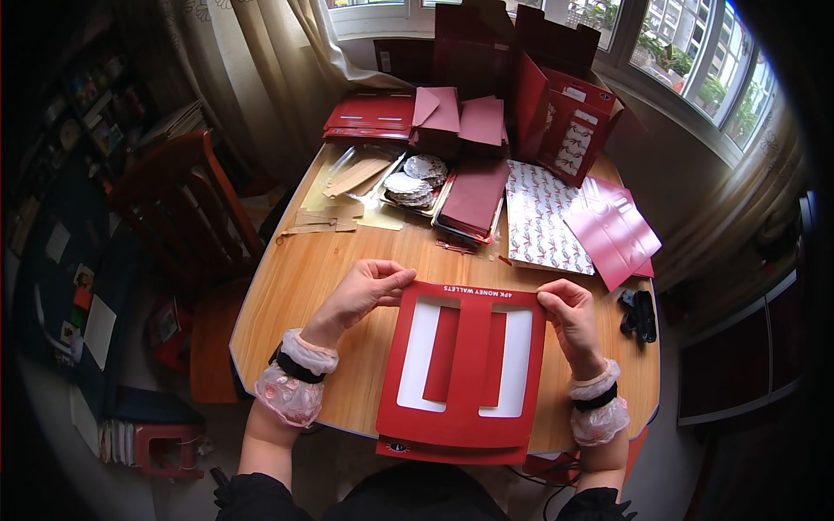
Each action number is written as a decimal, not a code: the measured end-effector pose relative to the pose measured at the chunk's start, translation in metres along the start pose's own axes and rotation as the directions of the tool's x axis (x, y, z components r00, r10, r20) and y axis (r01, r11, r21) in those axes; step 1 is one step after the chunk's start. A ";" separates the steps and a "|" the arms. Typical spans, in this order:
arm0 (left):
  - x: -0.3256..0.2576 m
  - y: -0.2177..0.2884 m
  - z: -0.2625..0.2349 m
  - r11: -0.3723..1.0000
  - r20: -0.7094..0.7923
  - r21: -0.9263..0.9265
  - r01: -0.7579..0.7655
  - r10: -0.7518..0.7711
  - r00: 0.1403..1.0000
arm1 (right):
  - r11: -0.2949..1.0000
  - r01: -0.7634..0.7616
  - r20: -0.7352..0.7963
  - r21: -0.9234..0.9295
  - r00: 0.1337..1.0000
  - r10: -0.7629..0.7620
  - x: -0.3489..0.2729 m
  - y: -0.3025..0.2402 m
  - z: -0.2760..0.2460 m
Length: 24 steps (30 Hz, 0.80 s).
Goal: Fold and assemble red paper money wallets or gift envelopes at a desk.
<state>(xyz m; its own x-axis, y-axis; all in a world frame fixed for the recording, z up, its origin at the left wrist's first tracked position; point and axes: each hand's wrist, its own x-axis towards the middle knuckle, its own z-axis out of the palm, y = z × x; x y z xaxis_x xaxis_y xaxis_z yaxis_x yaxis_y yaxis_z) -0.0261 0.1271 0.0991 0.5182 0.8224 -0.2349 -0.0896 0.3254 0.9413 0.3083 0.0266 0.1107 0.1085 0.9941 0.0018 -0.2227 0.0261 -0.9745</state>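
A flat red cardboard box with two long cut-out windows lies at the near edge of the wooden table, its lower end reaching over the edge. White and red card shows through the windows. My left hand pinches its far left corner between thumb and fingers. The far right corner is gripped the same way by my right hand. Printed lettering along the far edge is upside down to me. Both wrists wear a black band over a pale, gathered cuff.
Behind the box are a stack of dark red envelopes, round patterned cards, a patterned sheet and shiny pink sheets. Large red cartons stand at the back. A black object rests at the right edge. Left stands a wooden chair.
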 end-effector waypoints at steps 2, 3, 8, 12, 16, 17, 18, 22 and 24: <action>0.000 0.000 0.001 1.000 0.006 0.013 0.013 -0.013 1.000 | 1.000 -0.009 0.001 -0.003 1.000 0.009 0.001 0.003 -0.004; -0.001 0.000 0.002 0.999 0.012 0.027 0.026 -0.026 1.000 | 1.000 -0.017 0.001 -0.007 1.000 0.017 0.001 0.005 -0.005; 0.000 0.003 0.000 0.989 0.018 -0.075 0.125 -0.124 0.992 | 1.000 -0.006 0.000 -0.020 1.000 0.006 0.002 0.005 -0.004; 0.001 0.004 0.001 0.999 0.028 -0.026 0.046 -0.045 0.999 | 1.000 0.004 -0.010 -0.021 1.000 -0.004 0.004 0.006 -0.004; 0.002 0.001 0.001 1.000 0.023 0.023 0.004 -0.004 1.000 | 0.999 0.005 -0.009 -0.043 1.000 -0.005 0.004 0.007 -0.004; 0.002 0.001 0.001 1.000 0.011 0.004 0.000 -0.001 1.000 | 0.999 0.005 0.001 -0.047 1.000 -0.005 0.003 0.007 -0.004; 0.002 0.002 0.002 1.000 -0.001 -0.014 -0.004 0.004 1.000 | 0.999 0.005 0.011 -0.051 1.000 -0.005 0.003 0.007 -0.004; 0.002 0.000 -0.001 0.999 -0.047 0.004 -0.050 0.050 0.998 | 0.996 -0.012 0.099 -0.090 0.995 0.021 -0.001 0.001 0.002; 0.000 0.002 -0.001 0.996 -0.098 0.007 -0.086 0.087 0.991 | 0.988 -0.062 0.158 -0.140 0.984 0.084 -0.004 0.001 0.006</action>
<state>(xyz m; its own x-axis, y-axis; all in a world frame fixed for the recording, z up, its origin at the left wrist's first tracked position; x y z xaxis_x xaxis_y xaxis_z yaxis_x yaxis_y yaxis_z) -0.0268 0.1283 0.1011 0.4225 0.8893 -0.1752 -0.1279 0.2499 0.9598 0.3018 0.0234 0.1115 -0.0650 0.9969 -0.0447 -0.0911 -0.0505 -0.9946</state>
